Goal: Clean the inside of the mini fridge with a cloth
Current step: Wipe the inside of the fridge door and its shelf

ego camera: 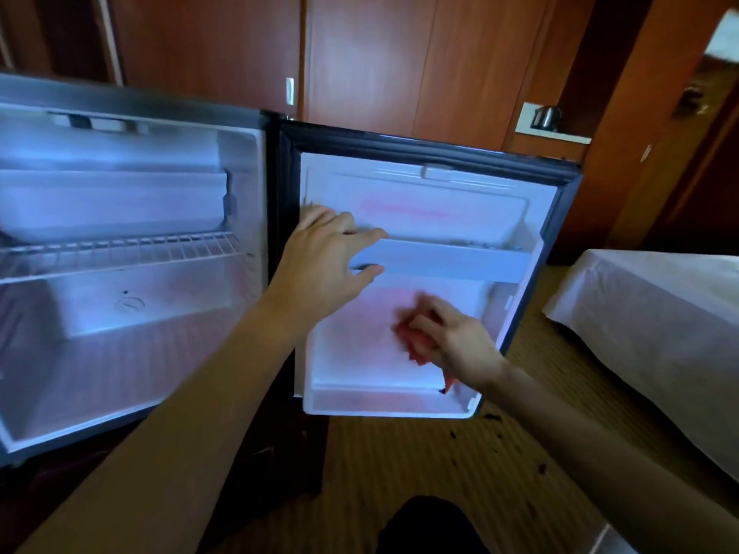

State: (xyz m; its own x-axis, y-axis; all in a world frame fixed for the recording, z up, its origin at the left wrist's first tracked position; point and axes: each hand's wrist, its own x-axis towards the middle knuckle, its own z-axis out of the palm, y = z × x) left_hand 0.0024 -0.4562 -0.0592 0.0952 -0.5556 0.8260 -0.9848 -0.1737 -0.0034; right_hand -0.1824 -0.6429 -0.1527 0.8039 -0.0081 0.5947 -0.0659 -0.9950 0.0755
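The mini fridge (132,181) stands open on the left, its white interior empty with a wire shelf (120,249) across it. Its door (424,201) is swung fully open to the right, inner side facing me. My left hand (324,257) grips the left end of the door's shelf rail (452,261), fingers over the top and thumb under it. My right hand (452,337) holds a bunched red cloth (412,345) against the lower inner panel of the door; the hand and cloth are blurred.
A bed with a white sheet (656,325) stands at the right. Wooden wardrobe panels (368,58) rise behind the fridge. A kettle (546,115) sits on a counter at the back right. Striped carpet (420,465) with dark specks lies below the door.
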